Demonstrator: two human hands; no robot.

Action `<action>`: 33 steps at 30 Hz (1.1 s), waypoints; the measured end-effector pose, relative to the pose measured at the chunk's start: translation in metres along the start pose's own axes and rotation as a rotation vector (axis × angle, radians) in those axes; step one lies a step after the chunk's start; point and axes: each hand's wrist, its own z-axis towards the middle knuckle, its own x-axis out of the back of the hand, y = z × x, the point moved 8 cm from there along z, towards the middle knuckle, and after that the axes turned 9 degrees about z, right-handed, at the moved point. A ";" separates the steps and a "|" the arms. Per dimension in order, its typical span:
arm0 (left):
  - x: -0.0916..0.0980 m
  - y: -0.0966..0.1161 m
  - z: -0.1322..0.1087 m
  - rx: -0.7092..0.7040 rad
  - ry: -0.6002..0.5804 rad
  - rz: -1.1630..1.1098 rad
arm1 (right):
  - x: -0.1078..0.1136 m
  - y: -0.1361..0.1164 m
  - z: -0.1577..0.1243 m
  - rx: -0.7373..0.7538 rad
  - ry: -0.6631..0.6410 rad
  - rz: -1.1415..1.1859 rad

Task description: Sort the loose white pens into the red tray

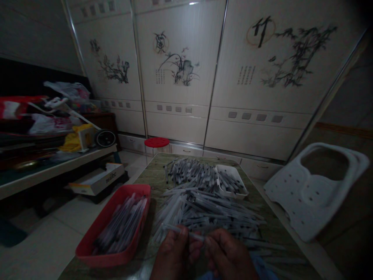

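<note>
**Dim light, loose pile: slip risk at the fingertips**

I see the table (264,227) filling the lower centre of frame, w/ a big pile of tubes (201,208) spread loose across its middle. The red tray (87,252) sits lower left, part full of similar tubes. The white tray (230,168), smaller, sits centre right at the pile's far side, also loaded.

Risks, imo: light is poor, so the ends of a thin part are easy to misjudge & a pinch could slip. The pile lies just beyond the knuckles, so a wrist nudge could roll tubes off the near edge. The red tray is at the table's left edge, so a bump could tip it.

Pose: both hands are at bottom centre, close together, backs toward cam, fingers curled. The left hand (171,252) is pinched tight on one end of a thin clear tube (196,235), the right hand (229,252) on the other end. The tube lies approx level between them, just in front of the pile.
</note>
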 end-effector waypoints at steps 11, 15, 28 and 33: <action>0.001 -0.001 0.002 -0.023 0.000 -0.001 | 0.004 0.006 -0.001 -0.009 0.024 0.016; 0.000 0.001 0.001 -0.022 -0.001 -0.019 | 0.007 -0.008 -0.001 0.140 -0.023 -0.123; -0.004 -0.003 -0.001 0.012 -0.034 -0.013 | 0.012 -0.004 -0.003 0.124 -0.003 -0.157; -0.005 -0.004 -0.002 0.017 -0.039 -0.020 | 0.013 -0.010 -0.004 0.186 -0.051 -0.241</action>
